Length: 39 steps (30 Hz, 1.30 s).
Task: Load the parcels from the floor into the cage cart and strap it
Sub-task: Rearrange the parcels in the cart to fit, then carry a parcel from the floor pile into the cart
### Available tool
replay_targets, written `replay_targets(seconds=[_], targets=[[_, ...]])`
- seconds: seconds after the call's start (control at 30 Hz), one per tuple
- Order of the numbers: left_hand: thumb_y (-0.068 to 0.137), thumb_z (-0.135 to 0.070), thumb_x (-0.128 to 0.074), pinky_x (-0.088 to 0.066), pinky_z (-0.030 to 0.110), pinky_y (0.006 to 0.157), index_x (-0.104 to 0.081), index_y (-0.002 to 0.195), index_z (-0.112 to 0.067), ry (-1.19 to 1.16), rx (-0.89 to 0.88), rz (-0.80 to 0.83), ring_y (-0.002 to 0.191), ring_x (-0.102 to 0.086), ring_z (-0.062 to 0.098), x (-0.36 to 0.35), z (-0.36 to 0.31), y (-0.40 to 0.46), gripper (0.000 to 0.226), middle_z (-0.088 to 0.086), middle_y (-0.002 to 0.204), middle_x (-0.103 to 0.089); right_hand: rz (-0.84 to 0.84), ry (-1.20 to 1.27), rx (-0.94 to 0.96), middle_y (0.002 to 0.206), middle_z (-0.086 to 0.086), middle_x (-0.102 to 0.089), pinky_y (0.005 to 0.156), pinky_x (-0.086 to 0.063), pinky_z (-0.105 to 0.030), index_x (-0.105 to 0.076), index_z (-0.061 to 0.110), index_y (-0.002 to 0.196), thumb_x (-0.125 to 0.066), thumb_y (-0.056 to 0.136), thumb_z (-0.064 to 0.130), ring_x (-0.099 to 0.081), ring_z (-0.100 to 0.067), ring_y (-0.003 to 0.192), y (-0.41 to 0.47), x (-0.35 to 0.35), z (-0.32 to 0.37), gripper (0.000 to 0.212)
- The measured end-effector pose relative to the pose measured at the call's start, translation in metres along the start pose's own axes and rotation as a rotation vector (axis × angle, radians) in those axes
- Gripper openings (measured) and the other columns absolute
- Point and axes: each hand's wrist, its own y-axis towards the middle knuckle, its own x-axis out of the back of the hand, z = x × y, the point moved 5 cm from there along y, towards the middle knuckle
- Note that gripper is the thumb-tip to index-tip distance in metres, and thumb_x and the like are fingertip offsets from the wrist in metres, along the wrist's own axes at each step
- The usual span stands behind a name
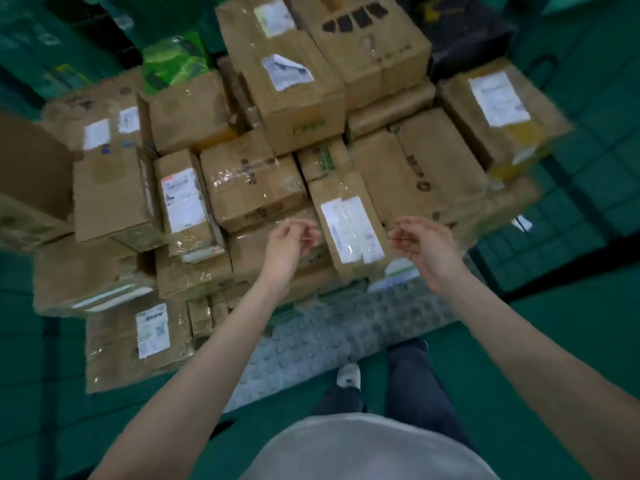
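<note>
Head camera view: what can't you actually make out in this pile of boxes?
- Label text on the parcel with the white label between the left hand and right hand: blurred, unreadable.
- Cage cart and strap: not in view.
- Lower parcels: hidden by those stacked above.
- Left brown box: cut by the frame edge.

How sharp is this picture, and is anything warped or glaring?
Head view: soft all over with motion smear, worst at the edges; wide-angle bending splays the pile of parcels outward; tape on the labelled parcel between the left hand and right hand shows mild glare; lighting is flat, with faint shadows.
</note>
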Motion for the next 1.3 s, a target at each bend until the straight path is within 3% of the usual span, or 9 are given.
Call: replay_targets(seconds=[0.2, 0.4, 0.53, 0.67, 0.97, 1.3], targets=[[0.103, -0.007, -0.039, -0.051, 0.021, 0.073, -0.065, 0.088, -0.012, 0.097, -0.004, 0.228, 0.069, -0.063, 0.007, -0.054, 0.033, -0.039, 0.030, -0.002, 0.078, -0.068, -0.175, 0.135, -0.001, 0.080, -0.008, -0.069, 0.072, -0.051, -0.025, -0.066, 0.007, 0.098, -0.050, 0.098, 0.003, -0.065, -0.016, 0.068, -0.062, 0.070, -0.060, 0.017], [0.103, -0.007, -0.040, -0.048, 0.016, 0.063, -0.065, 0.086, -0.013, 0.253, 0.015, 0.483, 0.064, -0.062, 0.007, -0.138, 0.084, -0.083, 0.031, -0.002, 0.077, -0.068, -0.440, 0.307, -0.064, 0.080, -0.006, -0.070, 0.073, -0.053, -0.024, -0.066, 0.009, 0.097, -0.048, 0.096, -0.001, -0.067, -0.017, 0.069, -0.134, 0.156, -0.130, 0.020], [0.103, -0.006, -0.040, -0.046, 0.012, 0.059, -0.063, 0.093, -0.006, 0.388, 0.036, 0.650, 0.067, -0.060, 0.009, -0.204, 0.117, -0.132, 0.025, 0.000, 0.079, -0.066, -0.652, 0.476, -0.092, 0.083, -0.006, -0.072, 0.084, -0.053, -0.030, -0.066, 0.010, 0.098, -0.050, 0.092, -0.001, -0.068, -0.022, 0.080, -0.192, 0.221, -0.179, 0.019], [0.101, -0.005, -0.040, -0.044, 0.019, 0.066, -0.062, 0.087, -0.015, 0.537, 0.016, 0.798, 0.067, -0.060, 0.008, -0.278, 0.148, -0.197, 0.028, -0.001, 0.080, -0.066, -0.817, 0.589, -0.106, 0.087, -0.007, -0.071, 0.088, -0.051, -0.032, -0.065, 0.010, 0.099, -0.050, 0.092, -0.001, -0.069, -0.023, 0.083, -0.253, 0.290, -0.217, 0.020], [0.100, -0.010, -0.040, -0.044, 0.019, 0.072, -0.063, 0.090, -0.019, 0.773, -0.057, 1.085, 0.073, -0.062, 0.005, -0.437, 0.230, -0.364, 0.027, -0.005, 0.087, -0.068, -1.063, 0.739, -0.119, 0.080, -0.003, -0.072, 0.074, -0.049, -0.025, -0.065, 0.013, 0.095, -0.052, 0.090, 0.000, -0.069, -0.018, 0.076, -0.398, 0.462, -0.288, 0.018], [0.100, -0.008, -0.040, -0.047, 0.019, 0.072, -0.064, 0.092, -0.017, 0.816, -0.088, 1.290, 0.073, -0.063, 0.005, -0.583, 0.270, -0.491, 0.027, -0.005, 0.087, -0.069, -1.245, 0.846, -0.072, 0.081, -0.002, -0.072, 0.080, -0.050, -0.028, -0.065, 0.014, 0.093, -0.053, 0.091, 0.001, -0.067, -0.016, 0.075, -0.473, 0.596, -0.308, 0.018]])
